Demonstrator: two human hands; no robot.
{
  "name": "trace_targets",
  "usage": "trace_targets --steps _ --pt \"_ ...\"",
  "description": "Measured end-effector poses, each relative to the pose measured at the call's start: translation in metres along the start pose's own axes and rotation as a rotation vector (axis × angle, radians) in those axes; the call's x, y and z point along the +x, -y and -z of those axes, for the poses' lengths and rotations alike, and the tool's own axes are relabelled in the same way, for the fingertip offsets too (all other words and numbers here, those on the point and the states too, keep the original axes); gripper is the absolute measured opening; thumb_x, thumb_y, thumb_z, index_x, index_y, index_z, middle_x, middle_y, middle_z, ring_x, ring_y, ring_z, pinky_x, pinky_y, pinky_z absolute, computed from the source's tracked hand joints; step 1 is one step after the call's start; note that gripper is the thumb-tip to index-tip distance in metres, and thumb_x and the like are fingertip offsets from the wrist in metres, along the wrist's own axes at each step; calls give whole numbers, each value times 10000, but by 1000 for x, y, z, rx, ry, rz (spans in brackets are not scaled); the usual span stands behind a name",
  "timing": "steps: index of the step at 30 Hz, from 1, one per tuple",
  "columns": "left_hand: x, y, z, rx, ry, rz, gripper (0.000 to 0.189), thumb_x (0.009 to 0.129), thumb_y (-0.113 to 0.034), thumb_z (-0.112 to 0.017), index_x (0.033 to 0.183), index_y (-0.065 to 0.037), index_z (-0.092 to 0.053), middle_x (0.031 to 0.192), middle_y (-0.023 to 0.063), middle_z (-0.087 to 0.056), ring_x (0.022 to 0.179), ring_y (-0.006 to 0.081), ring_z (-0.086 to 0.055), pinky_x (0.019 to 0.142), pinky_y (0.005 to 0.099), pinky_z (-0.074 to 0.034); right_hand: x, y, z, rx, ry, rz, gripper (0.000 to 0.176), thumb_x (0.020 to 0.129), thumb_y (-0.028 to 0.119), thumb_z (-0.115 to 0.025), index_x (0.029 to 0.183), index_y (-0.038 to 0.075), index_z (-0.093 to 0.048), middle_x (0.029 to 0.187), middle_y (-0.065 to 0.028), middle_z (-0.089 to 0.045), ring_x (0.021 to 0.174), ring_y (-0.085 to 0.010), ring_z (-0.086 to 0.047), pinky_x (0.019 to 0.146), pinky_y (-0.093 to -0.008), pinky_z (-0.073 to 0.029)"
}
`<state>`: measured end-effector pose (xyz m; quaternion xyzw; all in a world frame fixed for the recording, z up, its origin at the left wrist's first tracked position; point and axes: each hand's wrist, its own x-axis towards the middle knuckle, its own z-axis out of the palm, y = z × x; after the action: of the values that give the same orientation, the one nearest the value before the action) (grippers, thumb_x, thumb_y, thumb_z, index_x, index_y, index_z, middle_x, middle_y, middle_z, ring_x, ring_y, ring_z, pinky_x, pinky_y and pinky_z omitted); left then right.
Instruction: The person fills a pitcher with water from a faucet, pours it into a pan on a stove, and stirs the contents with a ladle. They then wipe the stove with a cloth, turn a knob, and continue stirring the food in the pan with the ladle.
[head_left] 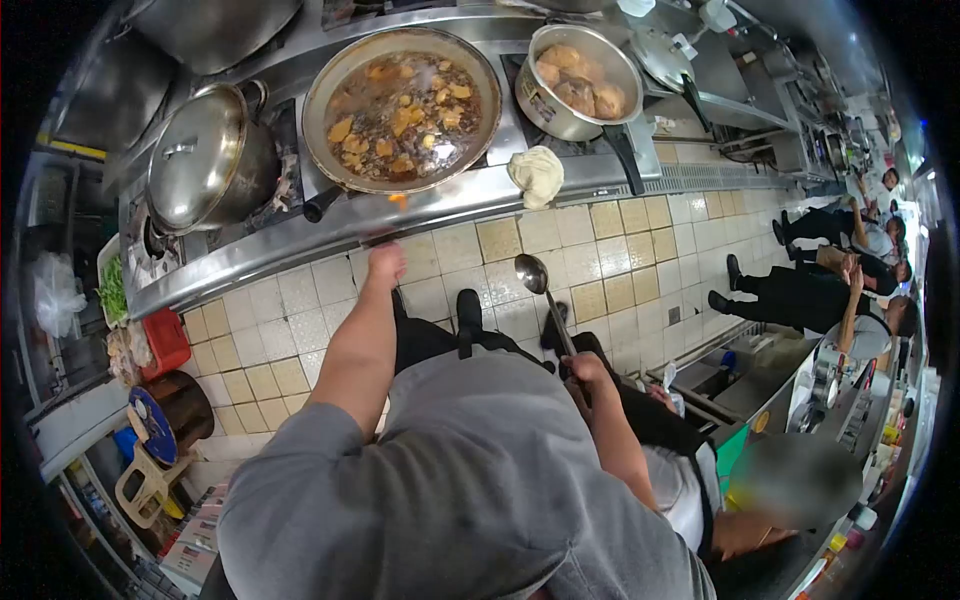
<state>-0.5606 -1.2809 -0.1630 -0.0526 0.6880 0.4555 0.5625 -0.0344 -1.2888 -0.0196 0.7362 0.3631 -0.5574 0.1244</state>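
My right hand (pixel 590 368) is closed around the handle of a long metal ladle (pixel 532 274), whose bowl points forward over the floor. My left hand (pixel 387 263) reaches toward the stove's front edge, below the big pan. Its fingers look curled, and whatever they may grip is hidden. On the stove (pixel 440 192) the wide pan (pixel 318 118) holds dark, steaming liquid with several brown chunks. Right of it, a pot (pixel 541 106) with a black handle contains large brown pieces. A crumpled pale cloth (pixel 537 176) lies on the front edge between them.
A lidded pot (pixel 203 165) stands at the stove's left. A red container (pixel 165 343), a stool (pixel 150 485) and greens (pixel 112 285) are at the left. A person (pixel 680 455) is close on my right; several others stand farther off. Tiled floor (pixel 480 240) lies ahead.
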Motion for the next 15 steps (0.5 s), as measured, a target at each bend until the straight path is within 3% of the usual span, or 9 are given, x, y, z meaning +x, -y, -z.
trace_targets --steps 2,4,6,8,10,13,15 --pt "8 9 -48 740 59 -164 308 857 -254 -651 1105 -72 -637 987 90 -686 894 290 -654 794 396 -521 -5 -10 -3 0 -39 94 307 877 207 -681 644 45 -564 543 -56 -493 441 -182 -472 414 -361 -341" --pt "-68 -2 -113 931 229 -770 356 830 -194 -658 1152 -46 -622 1107 151 -662 1045 333 -622 920 382 -495 -15 -13 -1 -14 -13 52 301 877 218 -670 652 29 -604 548 -79 -538 407 -185 -459 380 -365 -334" --pt "-134 -35 -183 889 234 -1116 389 808 -150 -660 1179 -43 -613 1243 170 -592 1167 364 -543 1005 410 -443 10 -41 -6 -33 -85 94 324 879 225 -661 621 53 -569 520 -64 -513 397 -187 -455 375 -359 -325" --pt "-176 -72 -243 827 162 -1320 409 808 -141 -645 1204 -47 -605 1355 174 -504 1265 364 -452 1062 433 -379 14 -62 -11 -45 -84 99 336 880 222 -657 604 64 -550 508 -57 -500 402 -185 -459 381 -354 -325" --pt "-195 -108 -290 918 -18 -1470 399 817 -124 -621 1211 -65 -606 1346 161 -502 1265 357 -444 1069 447 -361 10 -65 -17 227 -18 71 306 884 216 -652 641 81 -523 533 -36 -493 423 -160 -454 394 -331 -327" --pt "-147 -101 -321 1165 -178 -1354 416 792 -88 -603 1207 -93 -618 1341 148 -512 1278 342 -433 1058 446 -362 -2 -60 -18 225 -4 24 246 892 207 -643 724 88 -508 573 -13 -483 446 -129 -445 406 -313 -334" --pt "-149 -93 -304 1212 -122 -1305 420 773 -65 -599 1189 -105 -633 1319 144 -532 1257 335 -458 1039 445 -381 -11 -58 -17 362 83 -38 217 897 200 -636 779 92 -489 604 -1 -474 448 -111 -429 408 -301 -350"
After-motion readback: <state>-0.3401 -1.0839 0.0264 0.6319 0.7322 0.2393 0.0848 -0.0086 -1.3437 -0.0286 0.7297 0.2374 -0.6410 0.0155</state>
